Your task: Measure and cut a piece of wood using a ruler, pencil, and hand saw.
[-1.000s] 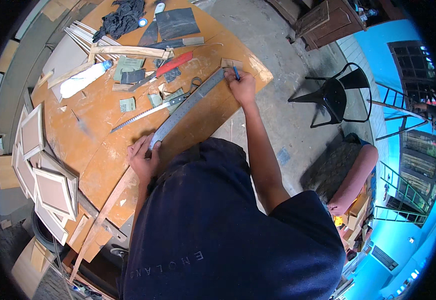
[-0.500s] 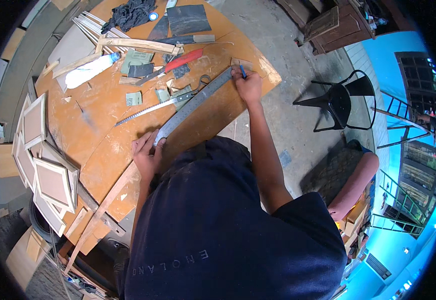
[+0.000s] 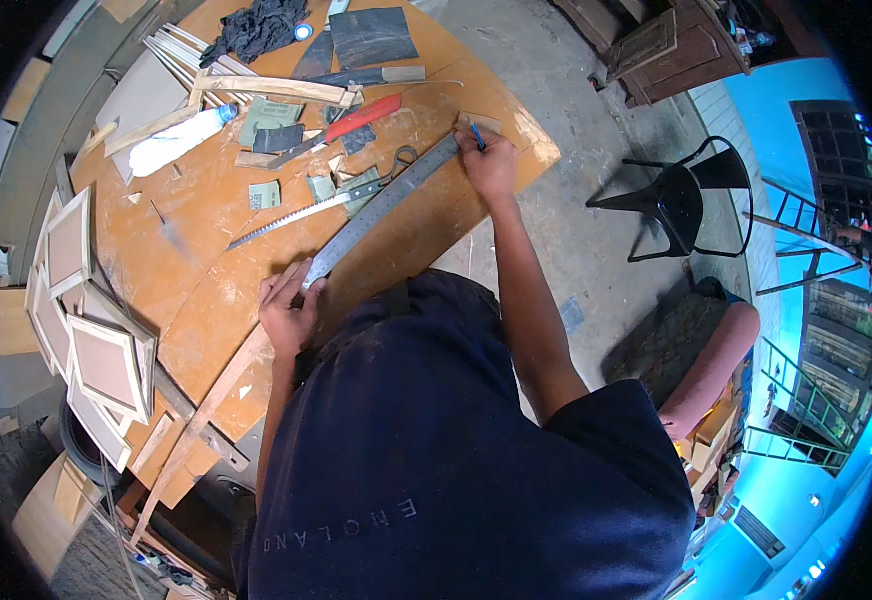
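Note:
A long metal ruler [image 3: 381, 208] lies slantwise across the near right part of the brown table. At its near end my left hand [image 3: 289, 308] is closed, the thumb and fingers gripping around the end. My right hand [image 3: 491, 168] rests by the far end, closed around a blue pen [image 3: 477, 136]. Just beyond the ruler, a short bit of pale wood [image 3: 483, 122] shows beside the pen; the pen's tip is too small to make out. Alongside the ruler lie a toothed saw blade [image 3: 291, 219] and black-handled scissors [image 3: 402, 162].
On the table [image 3: 206, 290] are a red-handled saw [image 3: 364, 118], sandpaper pieces [image 3: 265, 194], a clear bottle [image 3: 181, 142], wood strips [image 3: 286, 88] and a black cloth [image 3: 256, 28]. Small framed panels [image 3: 108, 365] stack at the left. A black chair [image 3: 678, 200] stands on the floor to the right.
My right hand and the pen have shifted slightly at the ruler's far end, and the pen leans more to the left. The left hand stays at the near end.

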Demonstrator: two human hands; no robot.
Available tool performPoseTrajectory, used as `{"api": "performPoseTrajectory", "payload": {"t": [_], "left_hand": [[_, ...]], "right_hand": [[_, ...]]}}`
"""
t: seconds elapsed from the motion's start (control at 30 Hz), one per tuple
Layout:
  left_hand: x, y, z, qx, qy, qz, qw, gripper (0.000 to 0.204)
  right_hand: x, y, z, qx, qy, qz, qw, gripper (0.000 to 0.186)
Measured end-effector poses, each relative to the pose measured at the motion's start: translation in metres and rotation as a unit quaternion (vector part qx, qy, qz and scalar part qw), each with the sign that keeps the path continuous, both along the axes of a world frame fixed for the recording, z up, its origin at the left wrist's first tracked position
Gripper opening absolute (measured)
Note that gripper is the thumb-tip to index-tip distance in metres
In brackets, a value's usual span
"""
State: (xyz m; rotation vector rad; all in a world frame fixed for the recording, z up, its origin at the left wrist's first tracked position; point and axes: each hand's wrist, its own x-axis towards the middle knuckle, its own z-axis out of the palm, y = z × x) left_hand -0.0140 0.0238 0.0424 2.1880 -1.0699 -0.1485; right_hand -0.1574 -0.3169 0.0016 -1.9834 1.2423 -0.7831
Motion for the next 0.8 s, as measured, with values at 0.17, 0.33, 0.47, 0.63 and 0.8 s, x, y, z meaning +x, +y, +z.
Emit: {"api": "performPoseTrajectory", "payload": {"t": [0.17, 0.33, 0.47, 0.63, 0.8], "left_hand": [[0.0, -0.001, -0.005, -0.001, 0.01, 0.013, 1.0, 0.039], [0.0, 0.001, -0.004, 0.001, 0.007, 0.008, 1.0, 0.039], [0.001, 0.001, -0.006, -0.007, 0.014, 0.006, 1.0, 0.039], [-0.003, 0.0, -0.001, -0.005, 0.024, 0.024, 0.999, 0.039], [-0.003, -0.001, 0.001, 0.005, 0.019, 0.024, 1.0, 0.04]], "right_hand": [[-0.022, -0.023, -0.018, 0.094, -0.052, 0.096, 0.99, 0.017], [-0.023, -0.041, 0.018, 0.158, 0.038, 0.286, 0.944, 0.037], [-0.023, -0.049, 0.029, 0.131, 0.057, 0.32, 0.937, 0.037], [-0.019, -0.048, 0.054, 0.167, 0.13, 0.331, 0.92, 0.037], [-0.017, -0.053, 0.05, 0.15, 0.085, 0.361, 0.917, 0.037]]}}
